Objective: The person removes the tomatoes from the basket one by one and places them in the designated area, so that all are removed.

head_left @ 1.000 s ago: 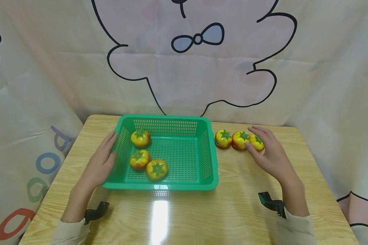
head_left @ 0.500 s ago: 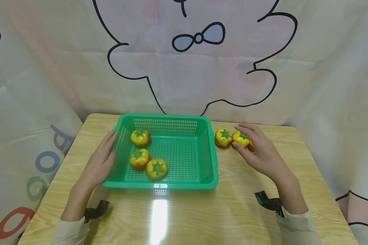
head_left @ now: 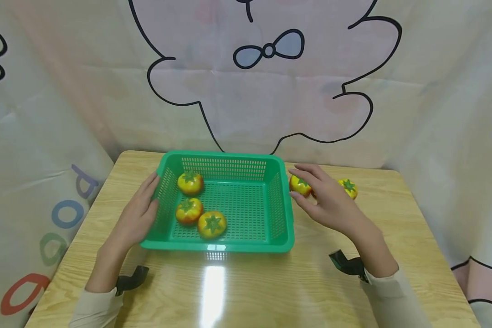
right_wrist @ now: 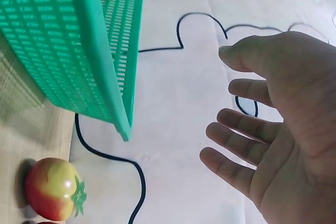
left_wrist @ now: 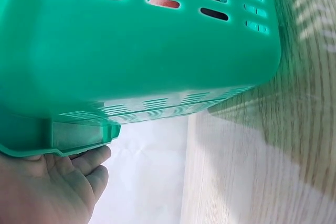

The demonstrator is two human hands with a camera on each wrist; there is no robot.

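Observation:
A green plastic basket (head_left: 225, 247) holds three yellow-and-red tomatoes at its left side, one of them a tomato (head_left: 212, 224) nearest the front. My left hand (head_left: 135, 216) rests along the basket's left rim; the left wrist view has its fingertips (left_wrist: 97, 156) beside that rim. Right of the basket, my right hand (head_left: 325, 200) hovers with fingers spread and an empty palm in the right wrist view. Just beyond its fingertips lies a tomato (head_left: 299, 185). A second is almost wholly hidden behind the hand. Another tomato (head_left: 348, 188) shows past the knuckles.
The wooden table (head_left: 262, 291) ends at the back against a hanging cloth (head_left: 246, 114) with cartoon outlines. Cloth also hangs at both sides. Each wrist wears a black mount (head_left: 132, 279).
My right hand has moved left over the row of tomatoes toward the basket, uncovering the rightmost one and covering the middle one. My left hand stays at the rim.

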